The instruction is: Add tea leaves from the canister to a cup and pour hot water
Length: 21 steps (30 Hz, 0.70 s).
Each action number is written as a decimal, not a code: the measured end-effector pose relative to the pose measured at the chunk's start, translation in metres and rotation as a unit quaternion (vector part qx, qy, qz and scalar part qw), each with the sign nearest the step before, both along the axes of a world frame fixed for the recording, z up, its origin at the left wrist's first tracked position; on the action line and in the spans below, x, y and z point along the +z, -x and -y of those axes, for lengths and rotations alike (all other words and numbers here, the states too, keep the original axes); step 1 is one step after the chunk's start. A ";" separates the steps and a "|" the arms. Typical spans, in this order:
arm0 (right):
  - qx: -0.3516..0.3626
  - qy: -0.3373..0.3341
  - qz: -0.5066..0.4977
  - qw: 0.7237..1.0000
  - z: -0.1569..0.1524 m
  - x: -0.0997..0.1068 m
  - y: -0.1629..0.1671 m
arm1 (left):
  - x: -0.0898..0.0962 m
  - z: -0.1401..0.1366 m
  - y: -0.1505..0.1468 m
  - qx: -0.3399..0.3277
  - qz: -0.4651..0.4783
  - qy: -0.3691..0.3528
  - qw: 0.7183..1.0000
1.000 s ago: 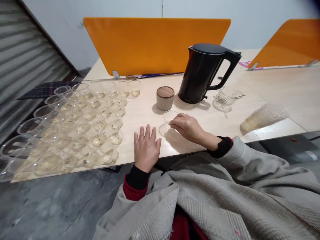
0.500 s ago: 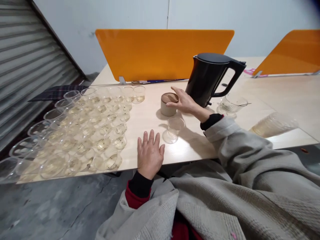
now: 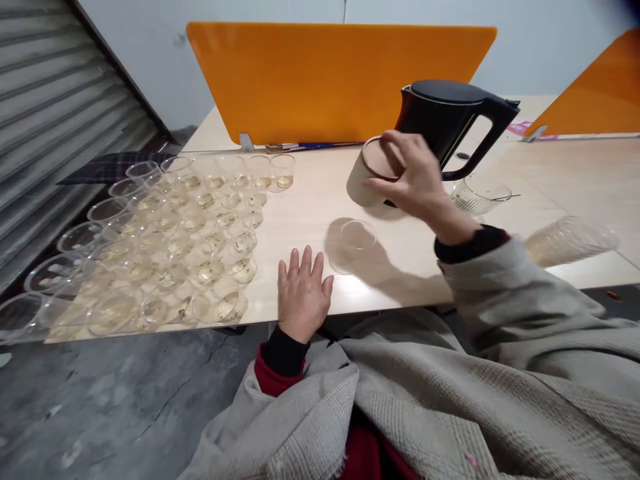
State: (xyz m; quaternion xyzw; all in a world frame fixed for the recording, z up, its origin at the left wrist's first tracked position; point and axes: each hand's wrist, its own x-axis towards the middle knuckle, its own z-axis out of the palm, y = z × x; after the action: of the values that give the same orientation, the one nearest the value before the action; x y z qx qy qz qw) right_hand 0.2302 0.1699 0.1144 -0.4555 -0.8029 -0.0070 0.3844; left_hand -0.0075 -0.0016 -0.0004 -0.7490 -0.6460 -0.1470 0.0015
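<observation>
Orange desk dividers stand before a pale wall, the wide one [image 3: 340, 83] behind the work area and a second panel [image 3: 595, 100] at the far right, while a ribbed metal shutter [image 3: 65, 80] slants along the left. On the light wooden table [image 3: 310, 200], many clear plastic cups [image 3: 170, 257] sit in close rows at the left, and a number of them hold a little pale yellow liquid with dark bits at the bottom. The right hand [image 3: 415, 173] grips a grey-beige canister [image 3: 363, 177] near its brown top, thumb on the near side and fingers over the far side; the canister is tilted and appears raised from the table, just in front of a black kettle [image 3: 435, 120]. A single clear cup [image 3: 358, 243] stands in the shadow below, between the canister and the table's near edge. The left hand [image 3: 303, 290] lies palm down near that edge, fingers slightly spread and holding nothing, between the rows and the single cup. Right of the kettle is a ribbed glass [image 3: 473, 197] with a thin stick or spoon in it; farther right, a stack of nested clear cups [image 3: 575, 240] lies on its side. Slender brushes [image 3: 320, 145] rest along the foot of the wide divider.
</observation>
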 end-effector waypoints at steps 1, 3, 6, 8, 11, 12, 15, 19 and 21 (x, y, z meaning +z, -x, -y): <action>0.002 -0.013 0.006 1.000 0.020 0.011 -0.007 | -0.002 0.000 0.000 0.000 0.009 -0.007 1.000; 0.008 -0.024 0.015 1.000 0.063 0.028 -0.018 | -0.007 0.000 0.002 0.002 0.037 -0.033 0.999; 0.037 -0.003 0.032 0.999 0.118 0.031 -0.025 | -0.017 -0.001 0.007 -0.003 0.106 -0.098 0.989; 0.066 0.019 0.037 0.997 0.141 0.017 -0.023 | -0.020 -0.001 0.011 -0.028 0.161 -0.142 0.976; 0.099 0.057 0.025 0.993 0.158 -0.015 -0.015 | -0.017 0.002 0.016 -0.080 0.230 -0.178 0.953; 0.106 0.068 0.018 0.992 0.161 -0.026 -0.011 | -0.015 0.004 0.018 -0.097 0.247 -0.180 0.947; 0.112 0.085 0.008 0.990 0.164 -0.052 -0.001 | -0.008 0.010 0.021 -0.149 0.283 -0.157 0.934; 0.095 0.090 0.015 0.991 0.165 -0.063 0.006 | -0.004 0.012 0.021 -0.186 0.299 -0.114 0.929; 0.086 0.099 0.031 0.991 0.166 -0.062 0.006 | -0.004 0.011 0.015 -0.186 0.293 -0.096 0.933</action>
State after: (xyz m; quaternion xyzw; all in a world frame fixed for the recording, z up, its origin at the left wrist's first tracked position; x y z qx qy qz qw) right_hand 0.2240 0.0044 0.0528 -0.4203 -0.8473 0.0913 0.3117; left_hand -0.0225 -0.0130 -0.0040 -0.7757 -0.4500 -0.4187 -0.1428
